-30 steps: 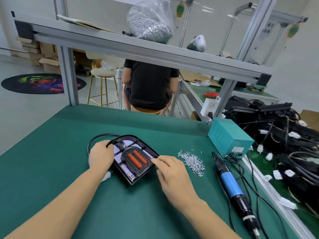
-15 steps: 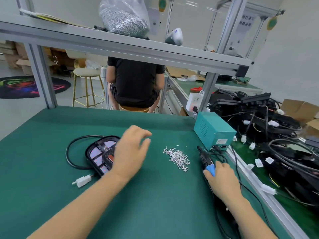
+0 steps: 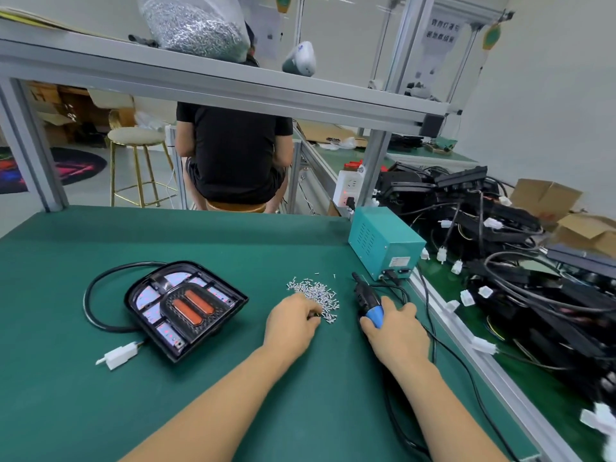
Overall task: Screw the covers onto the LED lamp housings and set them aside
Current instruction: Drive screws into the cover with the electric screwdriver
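Observation:
A black LED lamp housing (image 3: 185, 310) with a cover and two orange strips lies on the green mat (image 3: 66, 395), its black cable and white plug (image 3: 116, 356) trailing left. Nothing holds it. A heap of small silver screws (image 3: 315, 293) lies to its right. My left hand (image 3: 291, 325) is at the near edge of the heap, fingers curled and pinching at screws. My right hand (image 3: 395, 331) grips the blue-and-black electric screwdriver (image 3: 366, 301), which lies on the mat pointing away from me.
A teal power box (image 3: 383, 243) stands behind the screwdriver at the mat's right edge. Beyond the aluminium rail, a pile of black lamp housings with cables (image 3: 500, 248) fills the right side. A bag of screws (image 3: 196, 25) sits on the shelf above. A person (image 3: 233, 151) sits beyond the bench.
My left hand left the lamp housing and travelled right to the screw heap. My right hand moved off the housing to the screwdriver and now grips it.

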A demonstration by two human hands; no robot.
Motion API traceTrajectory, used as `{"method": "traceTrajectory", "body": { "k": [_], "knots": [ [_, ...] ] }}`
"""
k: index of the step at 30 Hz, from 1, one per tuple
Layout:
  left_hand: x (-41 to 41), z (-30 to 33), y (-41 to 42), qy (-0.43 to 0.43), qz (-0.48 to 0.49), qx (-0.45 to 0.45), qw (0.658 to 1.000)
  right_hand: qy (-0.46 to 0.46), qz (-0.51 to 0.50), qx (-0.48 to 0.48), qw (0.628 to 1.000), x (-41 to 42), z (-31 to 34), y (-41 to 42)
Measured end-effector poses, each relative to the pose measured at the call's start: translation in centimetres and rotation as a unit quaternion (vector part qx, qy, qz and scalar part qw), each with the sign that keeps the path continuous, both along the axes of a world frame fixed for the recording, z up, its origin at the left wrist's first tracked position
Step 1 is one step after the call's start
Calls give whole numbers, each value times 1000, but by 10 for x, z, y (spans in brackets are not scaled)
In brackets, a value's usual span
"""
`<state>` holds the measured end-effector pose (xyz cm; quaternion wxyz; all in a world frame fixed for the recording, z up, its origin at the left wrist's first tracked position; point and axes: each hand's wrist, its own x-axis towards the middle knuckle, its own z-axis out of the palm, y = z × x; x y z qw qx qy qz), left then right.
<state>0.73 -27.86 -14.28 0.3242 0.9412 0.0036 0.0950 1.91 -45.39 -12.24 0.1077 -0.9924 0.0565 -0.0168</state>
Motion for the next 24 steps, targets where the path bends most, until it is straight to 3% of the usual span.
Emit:
{"method": "traceTrajectory", "body": {
  "k": [8,14,20,22,24],
  "knots": [
    [7,7,-7,-24,-22,104,994,24,-2,-15,1000,0,2,-1],
    [9,5,-4,-26,-14,86,996,35,-4,4,999,3,-1,-3],
    [14,8,1,-36,-69,163,983,34,-5,7,999,3,-1,-4],
    [12,7,1,-47,-76,129,988,52,-6,17,999,4,1,-6],
    [6,8,1,-41,-48,3,998,76,0,44,996,7,5,-12]
  ]
}}
